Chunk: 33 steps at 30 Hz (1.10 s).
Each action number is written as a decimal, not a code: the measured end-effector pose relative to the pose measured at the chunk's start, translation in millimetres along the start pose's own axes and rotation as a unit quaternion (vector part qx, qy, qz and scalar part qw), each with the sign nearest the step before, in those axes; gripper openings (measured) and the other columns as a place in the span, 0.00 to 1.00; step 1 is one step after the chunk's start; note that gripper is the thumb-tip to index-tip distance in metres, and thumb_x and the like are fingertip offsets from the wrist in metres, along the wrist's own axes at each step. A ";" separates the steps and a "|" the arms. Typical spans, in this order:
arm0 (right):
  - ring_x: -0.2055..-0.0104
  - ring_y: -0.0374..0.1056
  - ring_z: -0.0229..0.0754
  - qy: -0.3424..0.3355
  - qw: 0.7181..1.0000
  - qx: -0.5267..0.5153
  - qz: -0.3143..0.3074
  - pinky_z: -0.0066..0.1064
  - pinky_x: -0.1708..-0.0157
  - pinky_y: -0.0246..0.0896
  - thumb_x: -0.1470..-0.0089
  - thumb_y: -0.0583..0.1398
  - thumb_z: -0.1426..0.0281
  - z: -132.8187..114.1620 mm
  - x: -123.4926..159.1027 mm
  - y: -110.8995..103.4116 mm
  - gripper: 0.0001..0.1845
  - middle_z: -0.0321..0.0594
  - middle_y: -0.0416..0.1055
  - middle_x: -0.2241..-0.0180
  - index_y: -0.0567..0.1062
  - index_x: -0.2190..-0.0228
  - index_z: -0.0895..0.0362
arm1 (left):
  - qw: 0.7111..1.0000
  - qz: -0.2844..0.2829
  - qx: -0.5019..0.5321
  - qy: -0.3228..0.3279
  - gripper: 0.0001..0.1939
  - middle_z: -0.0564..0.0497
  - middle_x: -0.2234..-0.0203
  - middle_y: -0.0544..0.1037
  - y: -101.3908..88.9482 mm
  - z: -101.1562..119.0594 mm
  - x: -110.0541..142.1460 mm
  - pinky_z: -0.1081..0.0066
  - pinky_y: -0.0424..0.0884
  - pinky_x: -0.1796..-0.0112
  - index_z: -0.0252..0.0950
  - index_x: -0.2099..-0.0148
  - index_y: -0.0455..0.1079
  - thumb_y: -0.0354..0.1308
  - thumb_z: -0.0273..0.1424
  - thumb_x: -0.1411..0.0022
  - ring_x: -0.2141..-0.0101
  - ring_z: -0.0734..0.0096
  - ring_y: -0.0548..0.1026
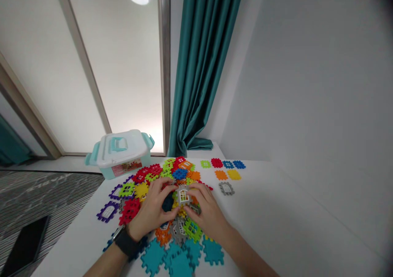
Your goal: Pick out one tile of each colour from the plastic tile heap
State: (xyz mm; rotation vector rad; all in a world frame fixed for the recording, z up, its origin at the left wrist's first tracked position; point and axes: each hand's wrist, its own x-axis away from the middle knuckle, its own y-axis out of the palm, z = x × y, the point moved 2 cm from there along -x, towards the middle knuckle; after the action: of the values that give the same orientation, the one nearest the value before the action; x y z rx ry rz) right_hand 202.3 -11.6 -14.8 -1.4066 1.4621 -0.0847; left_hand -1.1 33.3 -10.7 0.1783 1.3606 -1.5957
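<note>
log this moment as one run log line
left hand: beside dark blue tile | right hand: touching grey window tile | nearby: lidded plastic storage box, white table

A plastic storage box (121,154) with a white lid and teal side clips sits beside the far corner of the table (276,211), near a teal curtain (199,68), while a black phone (26,246) lies on the grey striped carpet (46,191)
</note>
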 end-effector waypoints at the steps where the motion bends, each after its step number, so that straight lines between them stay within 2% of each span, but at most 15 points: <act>1: 0.43 0.66 0.52 0.009 1.000 -0.002 -0.001 0.48 0.43 0.65 0.47 0.65 0.76 0.4 0.3 0.0 0.22 0.45 0.69 0.47 0.70 0.51 0.51 | 1.000 0.002 0.003 0.000 0.23 0.42 0.48 0.67 0.7 0.9 0.1 0.52 0.69 0.48 0.41 0.45 0.66 0.64 0.29 0.43 0.47 0.51 0.68; 11: 0.45 0.66 0.52 0.012 1.000 -0.001 0.027 0.48 0.45 0.64 0.47 0.62 0.77 0.1 -0.8 -11.7 0.21 0.46 0.70 0.48 0.70 0.52 0.52 | 1.000 0.013 -0.011 -0.009 0.21 0.43 0.49 0.70 6.9 13.8 -8.8 0.52 0.69 0.48 0.41 0.45 0.67 0.64 0.33 0.41 0.49 0.51 0.70; 18: 0.48 0.67 0.52 0.030 0.998 0.009 0.046 0.47 0.47 0.66 0.45 0.61 0.76 13.8 7.5 -24.2 0.18 0.46 0.70 0.51 0.70 0.52 0.52 | 0.999 -0.035 -0.023 -0.028 0.21 0.44 0.51 0.73 20.0 29.9 -29.8 0.54 0.68 0.49 0.40 0.47 0.67 0.65 0.31 0.42 0.49 0.51 0.70; 23: 0.48 0.67 0.52 0.051 0.996 0.035 0.062 0.49 0.47 0.66 0.44 0.60 0.75 41.5 20.3 -44.0 0.18 0.46 0.70 0.52 0.71 0.52 0.51 | 0.991 -0.130 -0.039 -0.014 0.18 0.47 0.51 0.76 39.7 38.6 -53.9 0.54 0.66 0.48 0.42 0.45 0.68 0.62 0.34 0.36 0.49 0.53 0.71; 27: 0.47 0.67 0.52 0.065 0.993 0.055 0.085 0.51 0.45 0.65 0.44 0.60 0.74 75.7 35.0 -63.2 0.16 0.45 0.71 0.52 0.71 0.53 0.51 | 0.976 -0.200 -0.079 0.003 0.08 0.48 0.54 0.77 60.0 43.5 -74.8 0.54 0.65 0.49 0.42 0.52 0.73 0.59 0.35 0.33 0.49 0.53 0.72; 30: 0.47 0.68 0.52 0.082 0.989 0.074 0.093 0.51 0.45 0.65 0.44 0.60 0.73 103.4 45.9 -74.8 0.14 0.46 0.72 0.53 0.71 0.55 0.52 | 0.963 -0.241 -0.120 0.002 0.09 0.47 0.55 0.78 77.7 44.4 -90.7 0.54 0.64 0.49 0.42 0.53 0.75 0.58 0.37 0.32 0.49 0.53 0.72; 33: 0.48 0.68 0.52 0.098 0.988 0.086 0.085 0.52 0.46 0.65 0.45 0.60 0.74 125.7 53.2 -81.6 0.13 0.47 0.73 0.54 0.72 0.56 0.53 | 0.960 -0.250 -0.127 0.002 0.09 0.46 0.56 0.78 95.0 43.8 -105.2 0.54 0.63 0.48 0.41 0.53 0.76 0.59 0.36 0.33 0.49 0.53 0.72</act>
State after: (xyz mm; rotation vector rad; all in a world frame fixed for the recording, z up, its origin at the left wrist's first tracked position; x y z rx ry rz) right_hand 357.6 -4.1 -48.2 -1.1544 1.6897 -0.2401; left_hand 141.3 69.3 10.4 -0.3472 1.6884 -1.7998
